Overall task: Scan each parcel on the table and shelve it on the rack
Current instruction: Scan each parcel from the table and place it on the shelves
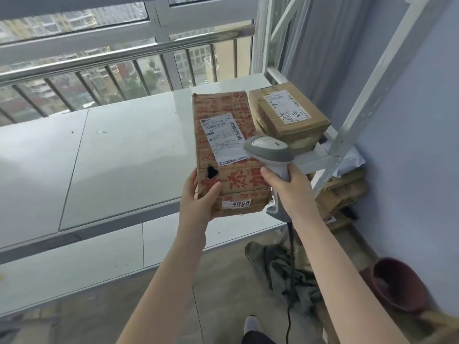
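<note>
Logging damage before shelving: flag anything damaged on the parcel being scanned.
The parcel held in the left hand has a dark punched hole near its left edge, just above that hand, and its lower right corner is torn and ragged.

The parcel [229, 155] was worn, matt cardboard (torn at one corner) with a paper label; the scanner [269, 155] was smooth grey plastic; the desk [111, 155] was glossy.

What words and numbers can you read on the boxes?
"4068": small white sticker low on the held box.
Shipping label on that box: print too small to read.
Big red characters on that box: too blurred to quote.
Label on the shelf box: handwriting unreadable.
</note>
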